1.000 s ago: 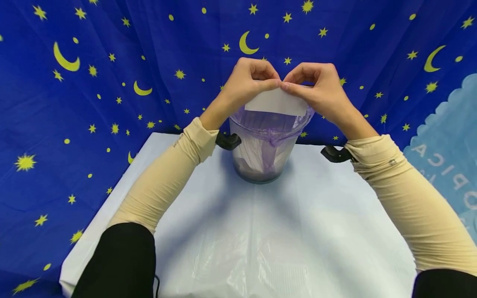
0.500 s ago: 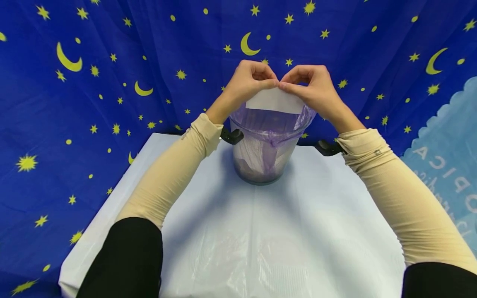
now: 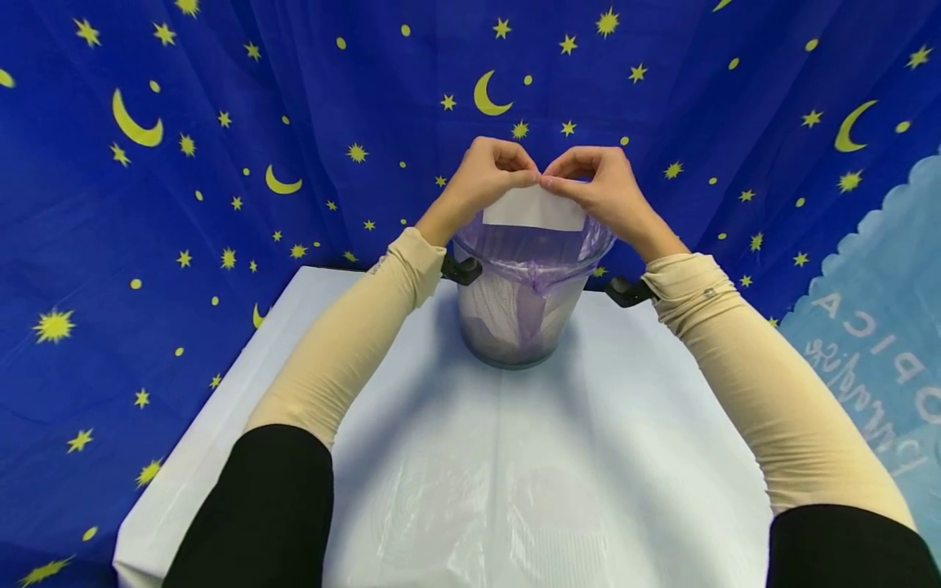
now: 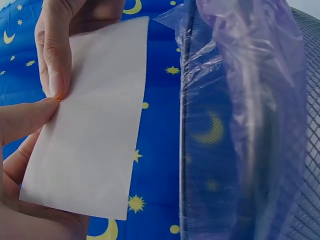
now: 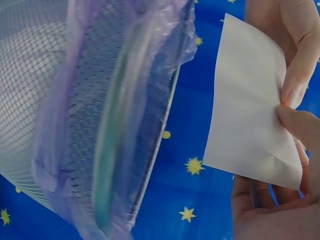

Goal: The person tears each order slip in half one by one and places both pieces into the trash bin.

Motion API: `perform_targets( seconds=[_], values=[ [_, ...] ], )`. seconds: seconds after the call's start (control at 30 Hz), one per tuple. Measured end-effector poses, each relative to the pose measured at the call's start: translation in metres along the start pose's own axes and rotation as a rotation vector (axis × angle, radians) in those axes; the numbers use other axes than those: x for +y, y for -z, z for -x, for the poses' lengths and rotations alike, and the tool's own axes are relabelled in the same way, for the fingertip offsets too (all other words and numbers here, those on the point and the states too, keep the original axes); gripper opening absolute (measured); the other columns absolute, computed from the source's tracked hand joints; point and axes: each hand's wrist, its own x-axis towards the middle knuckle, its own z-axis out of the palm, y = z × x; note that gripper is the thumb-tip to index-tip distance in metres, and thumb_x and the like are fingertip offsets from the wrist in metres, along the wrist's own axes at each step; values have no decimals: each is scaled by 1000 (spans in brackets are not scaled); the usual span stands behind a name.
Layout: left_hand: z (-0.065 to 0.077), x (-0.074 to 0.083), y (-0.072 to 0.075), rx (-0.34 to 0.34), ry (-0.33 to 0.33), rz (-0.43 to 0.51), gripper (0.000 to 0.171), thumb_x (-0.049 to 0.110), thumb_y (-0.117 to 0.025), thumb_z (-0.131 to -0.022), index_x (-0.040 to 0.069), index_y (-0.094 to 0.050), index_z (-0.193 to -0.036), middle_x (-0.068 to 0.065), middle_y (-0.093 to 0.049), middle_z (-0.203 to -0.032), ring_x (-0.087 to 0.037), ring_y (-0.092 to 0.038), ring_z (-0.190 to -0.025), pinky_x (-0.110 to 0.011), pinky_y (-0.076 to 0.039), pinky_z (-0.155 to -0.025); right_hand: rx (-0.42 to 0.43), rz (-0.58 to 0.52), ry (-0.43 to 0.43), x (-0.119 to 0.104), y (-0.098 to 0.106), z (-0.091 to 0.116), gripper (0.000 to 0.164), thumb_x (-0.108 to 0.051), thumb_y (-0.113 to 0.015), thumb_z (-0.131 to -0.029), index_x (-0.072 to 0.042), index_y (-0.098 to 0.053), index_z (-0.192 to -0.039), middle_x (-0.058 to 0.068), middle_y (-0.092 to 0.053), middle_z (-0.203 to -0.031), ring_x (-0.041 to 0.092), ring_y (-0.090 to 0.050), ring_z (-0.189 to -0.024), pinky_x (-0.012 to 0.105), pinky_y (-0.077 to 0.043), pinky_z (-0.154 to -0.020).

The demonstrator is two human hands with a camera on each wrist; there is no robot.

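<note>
A small white sheet of paper hangs over the mouth of a mesh wastebasket. My left hand pinches its top edge between thumb and fingers. Right beside it, my right hand pinches the same edge, and the two thumb tips meet near the middle. In the left wrist view the paper looks flat and rectangular; in the right wrist view the sheet bends slightly. A purple plastic bag lines the basket, folded over its rim and bunched in a knot at the front.
The basket stands at the far side of a table with a white cover. Close behind hangs a blue cloth with yellow moons and stars. A light blue panel with white lettering is at the right. Black wrist mounts jut from both sleeves.
Both hands have come down slightly, with the paper between them. The right hand and the sheet have shifted a little left. The pinch on the top edge stays, and the basket has not moved.
</note>
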Motion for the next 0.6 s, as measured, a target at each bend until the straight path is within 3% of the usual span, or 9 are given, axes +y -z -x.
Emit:
perform_targets(
  seconds=[0.2,0.33,0.6],
  values=[
    [2,-2,-2,-3,-2,-17,11,7,-74,-98,-1,-79,-94,-1,-71,-85,-16,-59,-82,-28,-47,-81,29,32,19,19,-3,-4,26,-21,-80,-96,2,-77,-108,-4,-74,-94,12,-63,-88,26,-46,-69],
    [2,-1,-2,7,-14,-10,11,8,-73,-98,-1,-78,-95,-2,-71,-85,-17,-58,-82,-28,-45,-79,56,52,50,10,-4,-1,25,-19,-79,-96,4,-77,-107,1,-76,-95,11,-65,-90,25,-47,-72],
    [0,1,-3,43,14,2,10,7,-74,-97,-1,-79,-94,0,-71,-82,-15,-56,-79,-26,-44,-73,109,120,74,18,-3,-6,24,-23,-80,-96,-1,-79,-106,1,-78,-97,8,-67,-92,20,-52,-77]
  ],
)
